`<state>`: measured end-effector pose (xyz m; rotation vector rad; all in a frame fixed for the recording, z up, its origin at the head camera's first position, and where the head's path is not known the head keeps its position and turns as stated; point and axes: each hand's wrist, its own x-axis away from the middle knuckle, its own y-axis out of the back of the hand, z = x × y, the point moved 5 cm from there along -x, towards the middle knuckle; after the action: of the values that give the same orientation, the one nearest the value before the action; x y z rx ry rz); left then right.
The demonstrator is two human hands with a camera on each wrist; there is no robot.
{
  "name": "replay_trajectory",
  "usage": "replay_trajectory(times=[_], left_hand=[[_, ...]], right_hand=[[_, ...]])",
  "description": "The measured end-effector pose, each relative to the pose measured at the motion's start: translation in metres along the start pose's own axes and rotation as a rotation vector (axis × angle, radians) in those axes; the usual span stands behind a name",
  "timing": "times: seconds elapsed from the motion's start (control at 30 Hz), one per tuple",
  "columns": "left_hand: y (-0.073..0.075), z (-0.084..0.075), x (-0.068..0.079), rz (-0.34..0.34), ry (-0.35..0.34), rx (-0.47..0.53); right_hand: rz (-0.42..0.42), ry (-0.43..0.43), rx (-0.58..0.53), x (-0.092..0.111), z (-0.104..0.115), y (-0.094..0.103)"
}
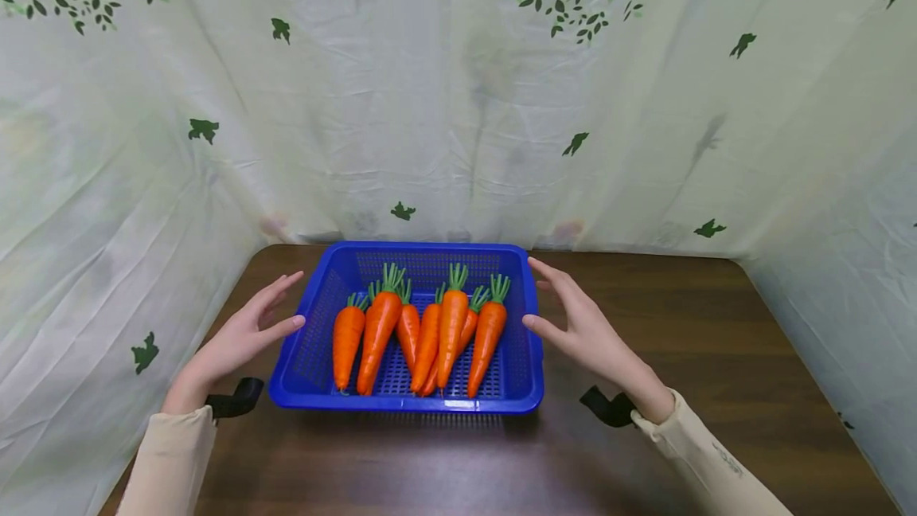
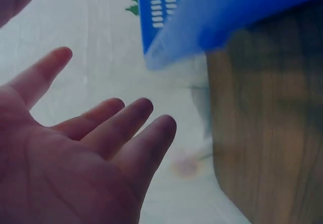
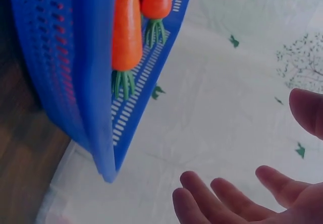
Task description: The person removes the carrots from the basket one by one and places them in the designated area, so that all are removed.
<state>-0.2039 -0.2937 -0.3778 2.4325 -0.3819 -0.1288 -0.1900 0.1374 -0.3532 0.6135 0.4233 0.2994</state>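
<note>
A blue plastic basket (image 1: pixel 408 403) with perforated walls sits on the brown table. Inside it lie several orange carrots (image 1: pixel 380 333) with green stem tops, side by side and partly overlapping, tops toward the back. My left hand (image 1: pixel 232 345) is just off the basket's left side, fingers spread and holding nothing. On the opposite side, my right hand (image 1: pixel 595 337) is held with its thumb and fingers apart, close to the right rim. Both wrist views show a gap between the fingers and the blue rim (image 3: pixel 96 82). The basket's underside is hidden.
The wooden table (image 1: pixel 666 325) extends to both sides and in front of the basket. Behind it hangs a pale cloth (image 1: pixel 444 102) with a printed leaf pattern, which also encloses the left and right sides. Dark bands (image 1: pixel 236 398) are on both wrists.
</note>
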Motion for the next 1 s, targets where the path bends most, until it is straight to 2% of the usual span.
replay_trajectory(times=[0.33,0.63,1.0], left_hand=[[0.001,0.026,-0.007,0.098,0.023,0.087],[-0.006,0.049,-0.023,0.215,0.030,0.226],[-0.017,0.062,-0.033,0.352,0.097,0.359]], right_hand=[[0.122,-0.046,-0.159,-0.013,0.001,-0.016],[0.194,-0.078,-0.264,-0.021,-0.001,-0.031],[0.271,-0.110,-0.372,-0.033,-0.001,-0.048]])
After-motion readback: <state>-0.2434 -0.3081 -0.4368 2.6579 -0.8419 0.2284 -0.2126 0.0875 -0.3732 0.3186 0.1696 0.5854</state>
